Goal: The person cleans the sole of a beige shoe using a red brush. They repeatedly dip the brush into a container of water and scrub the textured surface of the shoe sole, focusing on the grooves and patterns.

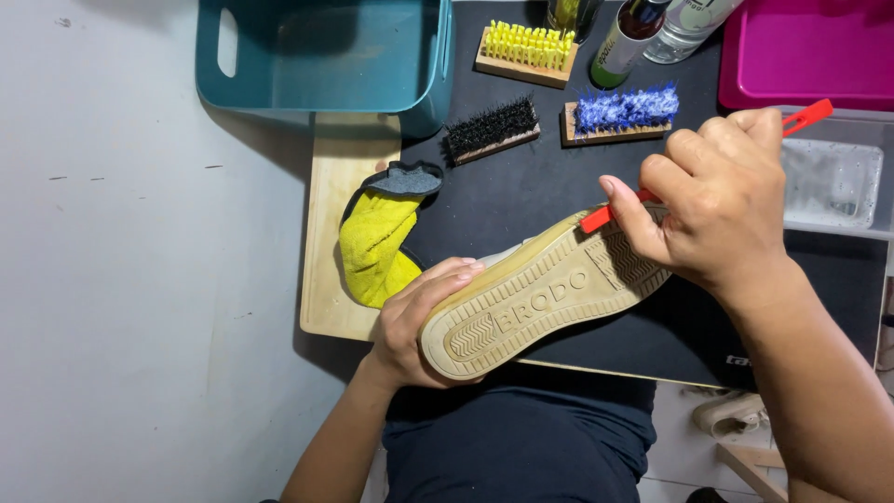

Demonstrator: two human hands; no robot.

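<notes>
Working at the tan ridged sole of a pale sneaker (540, 298), held sole-up and slanted, heel near and left, toe far and right, over the near part of a black mat (521, 186). Cupping the heel end with the left hand (414, 326), fingers pressed together and curled over the sole's edge, thumb hidden beneath. Gripping a slim red plastic tool (596, 219) in the right hand (712, 200), fingers bunched close and pinching the handle, thumb laid along it, with the flat red tip touching the sole's far edge near the forefoot and the other end poking out past the knuckles.

Seemingly in the middle of scraping or picking along the sole's rim and tread. Calling next, most likely, for a firm hold at the heel and short strokes of the tip along the grooves, without slipping off onto the mat.

Just left of the shoe, a yellow cloth (377, 247) with a grey patch, draped across a wooden board (331, 233) and the mat's edge. Farther off on the mat, a black-bristled brush (491, 129), a blue-bristled brush (622, 110) and a yellow-bristled brush (526, 47), with bottles (629, 37) beyond them. At far left, a teal bin (326, 56); at far right, a pink tray (810, 51) and a clear container (833, 182) just behind the right hand.
</notes>
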